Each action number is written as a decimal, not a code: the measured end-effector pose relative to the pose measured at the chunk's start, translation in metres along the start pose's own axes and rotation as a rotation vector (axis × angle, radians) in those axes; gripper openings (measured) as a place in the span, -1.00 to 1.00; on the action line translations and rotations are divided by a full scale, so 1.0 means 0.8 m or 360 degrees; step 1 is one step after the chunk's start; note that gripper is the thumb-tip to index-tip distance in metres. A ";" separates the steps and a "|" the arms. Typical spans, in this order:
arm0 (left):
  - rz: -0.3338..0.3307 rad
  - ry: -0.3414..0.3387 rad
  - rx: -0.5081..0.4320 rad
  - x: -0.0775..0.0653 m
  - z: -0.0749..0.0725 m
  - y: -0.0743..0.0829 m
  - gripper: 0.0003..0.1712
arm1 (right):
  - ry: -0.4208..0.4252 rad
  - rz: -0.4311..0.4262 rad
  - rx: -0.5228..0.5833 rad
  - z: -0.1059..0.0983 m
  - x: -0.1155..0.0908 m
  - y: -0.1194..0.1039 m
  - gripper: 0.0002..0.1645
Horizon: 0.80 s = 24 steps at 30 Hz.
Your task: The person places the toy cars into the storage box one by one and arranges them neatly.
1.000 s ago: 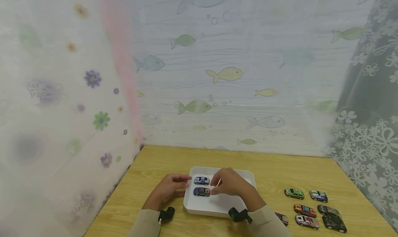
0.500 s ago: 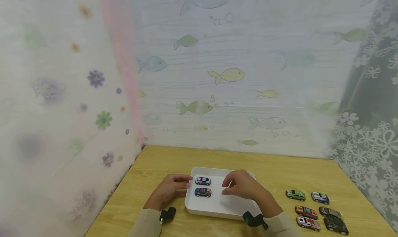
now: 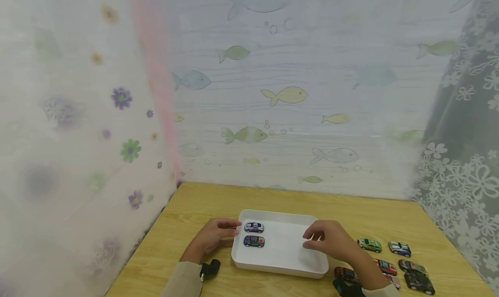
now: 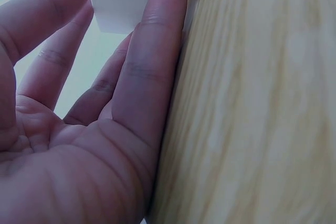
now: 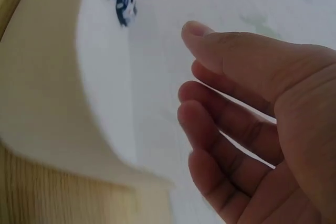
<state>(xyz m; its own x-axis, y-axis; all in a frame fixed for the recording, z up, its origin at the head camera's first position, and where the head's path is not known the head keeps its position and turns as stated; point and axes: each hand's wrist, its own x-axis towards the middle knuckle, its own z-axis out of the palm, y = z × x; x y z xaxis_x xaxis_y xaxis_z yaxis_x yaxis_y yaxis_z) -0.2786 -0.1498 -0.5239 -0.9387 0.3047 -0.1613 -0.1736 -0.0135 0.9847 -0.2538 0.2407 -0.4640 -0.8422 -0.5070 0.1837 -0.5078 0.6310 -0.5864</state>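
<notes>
A shallow white tray (image 3: 282, 256) stands on the wooden table, with two toy cars inside by its left wall. The white-and-dark toy car (image 3: 254, 227) sits farther back; the blue toy car with orange marks (image 3: 254, 241) is in front of it. My left hand (image 3: 213, 236) rests at the tray's left side, thumb and fingers fairly straight; in the left wrist view, fingertips touch the tray's white wall (image 4: 118, 6). My right hand (image 3: 331, 240) hovers over the tray's right end, fingers loosely bent and holding nothing, as the right wrist view also shows.
Several toy cars lie right of the tray: a green one (image 3: 369, 245), a white-and-blue one (image 3: 400, 248), a black one (image 3: 419, 283) and others. The right forearm partly covers some, including a dark red car (image 3: 345, 274). Printed curtains (image 3: 296, 128) hang behind the table (image 3: 206, 197).
My right hand has moved right, away from the two cars in the tray, to the tray's right end. My left hand has stayed at the tray's left side.
</notes>
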 end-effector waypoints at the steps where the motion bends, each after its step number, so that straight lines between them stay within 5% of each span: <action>1: 0.0001 -0.0002 0.0010 0.000 0.000 0.000 -0.55 | 0.0006 0.0004 0.0012 -0.002 -0.004 0.002 -0.69; 24: -0.0004 0.0005 -0.0008 0.002 -0.001 -0.003 -0.56 | -0.0200 0.0072 0.0158 -0.039 -0.085 0.054 -0.76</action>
<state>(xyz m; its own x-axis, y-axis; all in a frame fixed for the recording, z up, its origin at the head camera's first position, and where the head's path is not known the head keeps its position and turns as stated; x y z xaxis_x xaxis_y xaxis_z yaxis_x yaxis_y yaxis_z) -0.2797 -0.1498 -0.5264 -0.9391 0.3019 -0.1642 -0.1777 -0.0176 0.9839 -0.2240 0.3204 -0.4773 -0.8313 -0.5527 0.0589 -0.4441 0.5968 -0.6683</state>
